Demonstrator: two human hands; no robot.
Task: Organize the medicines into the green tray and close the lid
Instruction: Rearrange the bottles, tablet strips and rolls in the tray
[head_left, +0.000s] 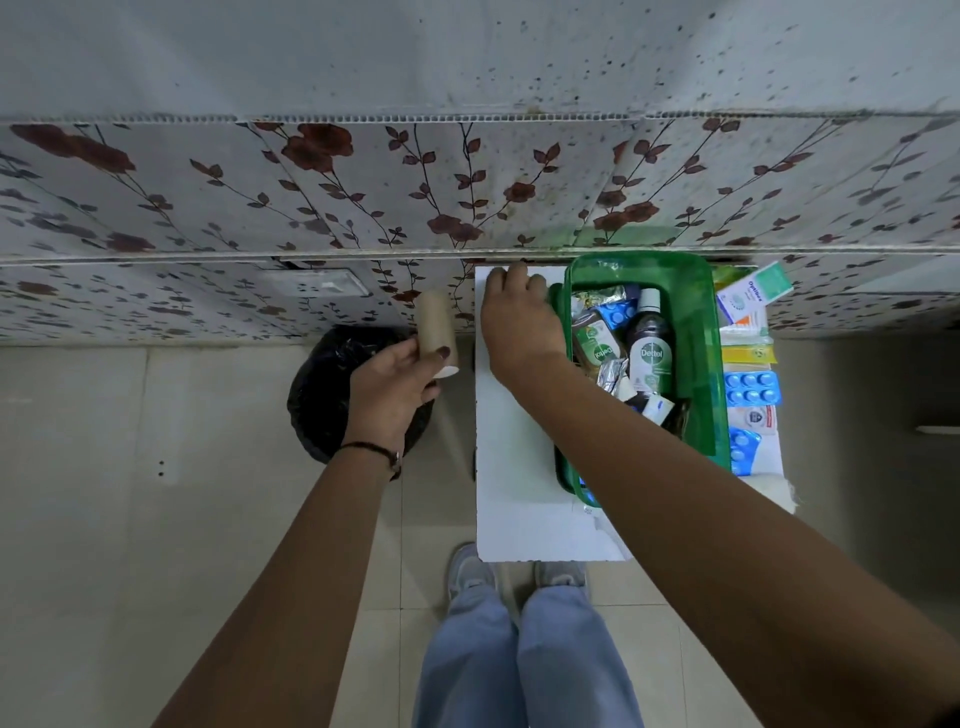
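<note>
A green tray (698, 374) stands on a small white table (511, 483), holding two Dettol bottles (652, 348), foil strips and blue blister packs. To its right lie more medicines: a white-and-green box (753, 296), a blue blister pack (750, 387) and other packets. My left hand (389, 384) holds a cardboard tube (439, 332) over a black-lined bin. My right hand (517, 322) rests at the tray's left rim, fingers curled at the table's far edge; whether it grips anything is hidden.
A bin with a black bag (322, 395) sits on the tiled floor left of the table. A flower-patterned wall (363, 197) runs right behind the table. My legs and shoes (519, 623) stand at the table's near edge.
</note>
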